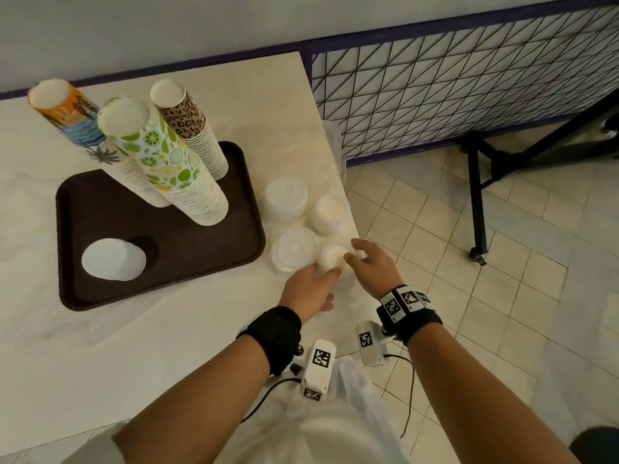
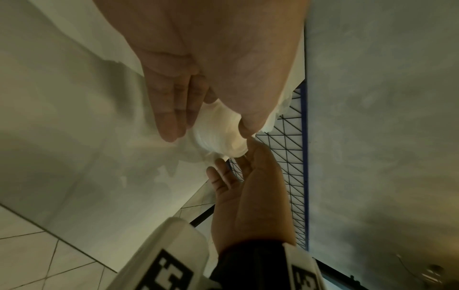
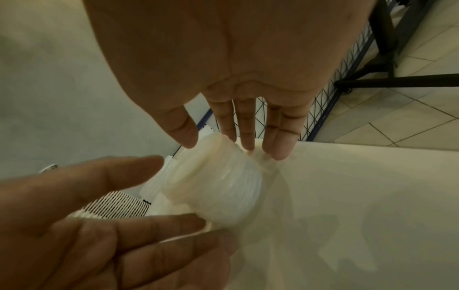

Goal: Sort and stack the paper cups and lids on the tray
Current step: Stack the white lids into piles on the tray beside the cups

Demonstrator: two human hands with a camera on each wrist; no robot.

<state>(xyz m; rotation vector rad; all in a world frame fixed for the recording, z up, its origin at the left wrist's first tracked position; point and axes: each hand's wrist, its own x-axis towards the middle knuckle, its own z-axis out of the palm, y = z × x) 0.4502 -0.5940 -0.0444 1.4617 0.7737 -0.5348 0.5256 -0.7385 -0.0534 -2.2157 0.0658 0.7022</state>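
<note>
A small stack of translucent white lids (image 1: 331,257) sits near the table's right edge, between both hands. My left hand (image 1: 323,274) reaches it from the near side. Its straight fingers (image 2: 171,125) and thumb flank the lid stack (image 2: 218,135). My right hand (image 1: 355,254) comes from the right, and its straight fingertips (image 3: 248,141) touch the far end of the lid stack (image 3: 218,186), which looks tilted here. On the brown tray (image 1: 167,259) stand three tall cup stacks, orange-blue (image 1: 77,125), lime-print (image 1: 157,155) and leopard-print (image 1: 187,122), plus a low white lid stack (image 1: 112,259).
Three more lid stacks (image 1: 284,199), (image 1: 330,212), (image 1: 294,247) crowd the strip between tray and table edge (image 1: 350,216). Beyond that edge are tiled floor and a wire grid panel (image 1: 452,95) on a black stand. Bare tabletop lies in front of the tray.
</note>
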